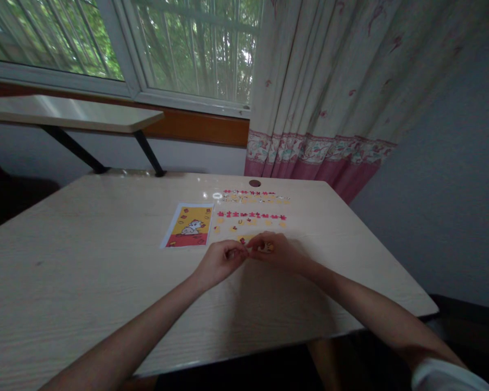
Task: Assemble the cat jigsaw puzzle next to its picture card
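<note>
My left hand [220, 260] and my right hand [275, 251] meet fingertip to fingertip over the light wooden table [85, 271], both with fingers pinched together. Small yellow and red jigsaw pieces [264, 247] show under my right fingers; what my left fingers pinch is too small to name. Beyond my hands lie rows of loose red and yellow puzzle pieces [250, 216], with another row [255, 194] further back. A reference picture card [188, 225], yellow and red with a white cartoon animal, lies flat to the left of the pieces.
A round cable hole [255, 183] sits near the table's far edge. A second, lower table [69, 114] stands under the window at back left. A floral curtain [330, 108] hangs at back right beside a grey wall. The table's right corner [430, 309] is near my right forearm.
</note>
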